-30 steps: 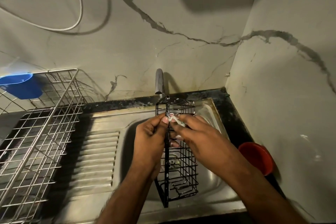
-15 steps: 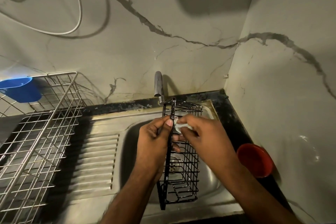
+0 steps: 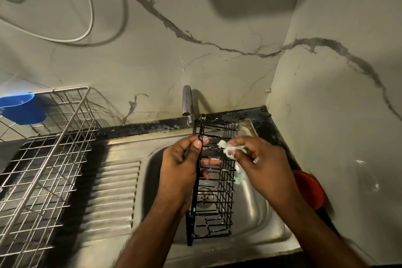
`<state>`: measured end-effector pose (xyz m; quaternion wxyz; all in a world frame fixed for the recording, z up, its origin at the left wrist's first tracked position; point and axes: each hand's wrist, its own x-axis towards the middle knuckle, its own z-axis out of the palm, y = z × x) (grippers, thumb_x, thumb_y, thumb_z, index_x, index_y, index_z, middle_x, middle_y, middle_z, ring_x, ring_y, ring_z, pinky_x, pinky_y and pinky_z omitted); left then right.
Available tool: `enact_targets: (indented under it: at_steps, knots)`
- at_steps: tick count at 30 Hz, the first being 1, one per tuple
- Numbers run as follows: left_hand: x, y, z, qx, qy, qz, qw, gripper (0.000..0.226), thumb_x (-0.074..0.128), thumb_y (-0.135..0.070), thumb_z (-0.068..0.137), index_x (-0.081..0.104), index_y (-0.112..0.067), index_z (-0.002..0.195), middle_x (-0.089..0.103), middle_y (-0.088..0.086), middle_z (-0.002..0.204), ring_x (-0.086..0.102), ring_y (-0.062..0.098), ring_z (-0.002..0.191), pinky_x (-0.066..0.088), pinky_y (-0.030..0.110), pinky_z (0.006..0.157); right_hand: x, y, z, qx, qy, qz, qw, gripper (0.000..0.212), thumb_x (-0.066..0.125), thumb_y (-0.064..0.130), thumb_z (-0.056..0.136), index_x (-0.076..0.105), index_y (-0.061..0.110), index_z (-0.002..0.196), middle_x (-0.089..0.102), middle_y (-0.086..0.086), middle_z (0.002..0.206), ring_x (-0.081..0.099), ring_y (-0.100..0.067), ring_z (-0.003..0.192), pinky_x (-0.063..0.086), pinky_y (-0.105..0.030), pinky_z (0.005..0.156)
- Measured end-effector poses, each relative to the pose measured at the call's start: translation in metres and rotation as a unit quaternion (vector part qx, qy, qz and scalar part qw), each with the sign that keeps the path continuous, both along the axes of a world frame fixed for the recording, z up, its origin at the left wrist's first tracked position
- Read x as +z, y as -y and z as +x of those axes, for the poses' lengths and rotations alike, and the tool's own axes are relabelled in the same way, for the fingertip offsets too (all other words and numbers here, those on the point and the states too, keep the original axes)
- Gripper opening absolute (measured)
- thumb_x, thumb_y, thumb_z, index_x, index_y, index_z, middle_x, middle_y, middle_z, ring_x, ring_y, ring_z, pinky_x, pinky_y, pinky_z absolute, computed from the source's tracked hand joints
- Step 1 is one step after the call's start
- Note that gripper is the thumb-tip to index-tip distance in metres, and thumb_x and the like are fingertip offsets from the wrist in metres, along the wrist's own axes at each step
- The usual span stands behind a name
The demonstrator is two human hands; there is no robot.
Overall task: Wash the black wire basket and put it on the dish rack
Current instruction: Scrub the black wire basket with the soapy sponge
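The black wire basket (image 3: 214,198) stands on end over the steel sink bowl (image 3: 258,213), flecked with white suds. My left hand (image 3: 182,163) grips its long left frame bar near the top, thumb on the front and fingers showing through the wires. My right hand (image 3: 258,163) pinches a pale green soapy scrub cloth (image 3: 228,148) against the basket's upper right wires. The metal dish rack (image 3: 45,159) sits to the left on the counter.
The tap (image 3: 188,102) rises just behind the basket's top, with no water visible. A red bowl (image 3: 309,189) sits right of the sink by the wall. A blue plastic holder (image 3: 20,107) hangs on the rack's far side. The ribbed drainboard (image 3: 115,189) lies between rack and bowl.
My right hand with the cloth has slid rightward across the basket's upper wires, away from the left bar. The left hand keeps its grip and the basket stays upright.
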<state>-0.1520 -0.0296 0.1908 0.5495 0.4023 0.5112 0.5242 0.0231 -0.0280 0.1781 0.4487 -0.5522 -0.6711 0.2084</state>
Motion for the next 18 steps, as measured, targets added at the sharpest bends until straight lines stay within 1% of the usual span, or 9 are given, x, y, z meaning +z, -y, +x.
enact_targets:
  at_steps: [2,4,7,10,11,13,15,16,18]
  knots:
    - [0.004,-0.001,-0.005,0.009,0.012,0.010,1.000,0.023,0.047,-0.013,0.107,0.069,-0.006,0.110,0.080,0.008,0.101,0.078,0.033,0.081,0.052,0.025,0.049,0.003,0.002,-0.006,-0.027,-0.148,-0.009,0.989,0.024,0.076,0.013,0.085,0.073,0.036,0.092,0.075,0.014,0.091,0.069,-0.001,0.081,0.052,-0.012,0.071]
    - [0.006,-0.002,-0.005,0.006,0.032,0.015,0.999,0.023,0.047,-0.013,0.107,0.068,-0.004,0.109,0.080,0.003,0.101,0.078,0.032,0.079,0.050,0.023,0.047,0.004,0.005,-0.004,-0.055,-0.194,0.007,0.979,0.027,0.077,0.011,0.083,0.072,0.037,0.090,0.074,0.018,0.088,0.069,-0.003,0.081,0.051,-0.010,0.071]
    - [0.007,-0.003,-0.006,0.008,0.060,0.011,0.998,0.021,0.048,-0.014,0.106,0.067,-0.006,0.106,0.079,-0.001,0.096,0.078,0.034,0.080,0.045,0.022,0.045,-0.001,0.007,0.004,-0.041,-0.059,0.040,0.997,0.030,0.076,0.010,0.083,0.072,0.035,0.099,0.069,0.029,0.094,0.065,0.005,0.093,0.045,-0.004,0.080]
    - [0.007,-0.002,-0.005,-0.004,0.068,0.009,0.998,0.021,0.047,-0.014,0.106,0.067,-0.007,0.104,0.078,-0.001,0.089,0.078,0.033,0.078,0.040,0.020,0.043,-0.012,0.003,0.012,-0.017,0.076,0.088,0.993,0.026,0.074,0.012,0.087,0.072,0.026,0.109,0.065,0.024,0.102,0.063,0.000,0.095,0.045,-0.008,0.085]
    - [0.007,-0.002,-0.005,-0.006,0.069,0.008,0.998,0.021,0.047,-0.014,0.106,0.067,-0.007,0.104,0.078,-0.001,0.088,0.078,0.032,0.078,0.039,0.019,0.043,-0.014,0.001,0.013,-0.020,0.048,0.077,0.996,0.023,0.074,0.012,0.087,0.073,0.026,0.106,0.068,0.023,0.100,0.065,-0.001,0.093,0.046,-0.009,0.083]
    - [0.008,-0.003,-0.006,-0.002,0.076,0.010,0.997,0.021,0.047,-0.014,0.106,0.067,-0.008,0.103,0.078,-0.001,0.088,0.078,0.029,0.076,0.037,0.018,0.042,-0.009,0.001,0.006,-0.027,-0.144,-0.008,0.989,0.022,0.073,0.006,0.087,0.073,0.026,0.097,0.075,0.014,0.095,0.070,-0.004,0.089,0.052,-0.014,0.079]
    - [0.008,-0.004,-0.008,0.007,0.091,0.011,0.996,0.022,0.046,-0.014,0.106,0.067,-0.009,0.103,0.078,-0.001,0.084,0.078,0.027,0.074,0.038,0.018,0.043,-0.005,0.003,0.000,-0.031,-0.313,-0.073,0.946,0.025,0.070,0.000,0.088,0.072,0.024,0.097,0.077,0.006,0.096,0.073,-0.011,0.091,0.057,-0.021,0.078]
    - [0.007,-0.004,-0.009,0.012,0.104,0.010,0.994,0.021,0.046,-0.014,0.106,0.067,-0.009,0.102,0.077,0.000,0.082,0.078,0.027,0.074,0.039,0.018,0.044,-0.003,0.005,-0.001,-0.035,-0.318,-0.067,0.945,0.026,0.069,0.001,0.088,0.072,0.025,0.098,0.076,0.006,0.097,0.073,-0.011,0.092,0.058,-0.023,0.079]
    - [0.007,-0.004,-0.010,0.014,0.126,0.009,0.992,0.021,0.047,-0.013,0.106,0.067,-0.009,0.102,0.077,0.000,0.082,0.078,0.026,0.073,0.042,0.020,0.045,-0.002,0.012,-0.001,-0.026,-0.201,-0.003,0.979,0.022,0.070,0.010,0.089,0.071,0.031,0.098,0.074,0.012,0.102,0.070,-0.006,0.097,0.056,-0.021,0.083]
